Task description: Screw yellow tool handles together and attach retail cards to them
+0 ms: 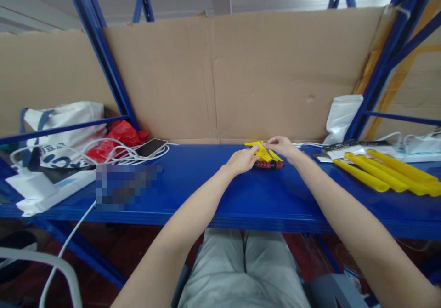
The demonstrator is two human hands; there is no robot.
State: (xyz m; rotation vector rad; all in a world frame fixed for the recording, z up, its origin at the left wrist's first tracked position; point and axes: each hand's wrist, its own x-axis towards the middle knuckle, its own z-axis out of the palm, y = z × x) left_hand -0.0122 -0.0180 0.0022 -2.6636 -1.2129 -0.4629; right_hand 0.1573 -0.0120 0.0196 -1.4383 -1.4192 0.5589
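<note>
Toward the back of the blue table, a yellow plastic piece (pixel 262 152) with pointed, wing-like arms rests over a red and black item (pixel 270 164). Its exact kind is too small to tell. My left hand (pixel 242 161) is closed on the left side of the yellow piece, thumb and fingers pressed together. From the right, my right hand (pixel 281 146) reaches over its far side with the fingertips pinched close to it. What those fingertips hold, if anything, is too small to make out.
Several yellow tubes (pixel 382 172) lie at the right, near a white plastic bag (pixel 341 117). On the left are a phone (pixel 151 148), coiled white cables (pixel 127 156), a red bag (pixel 120 135), a cloth tote (pixel 65 128) and a power strip (pixel 58 193). Cardboard (pixel 275 78) walls the back.
</note>
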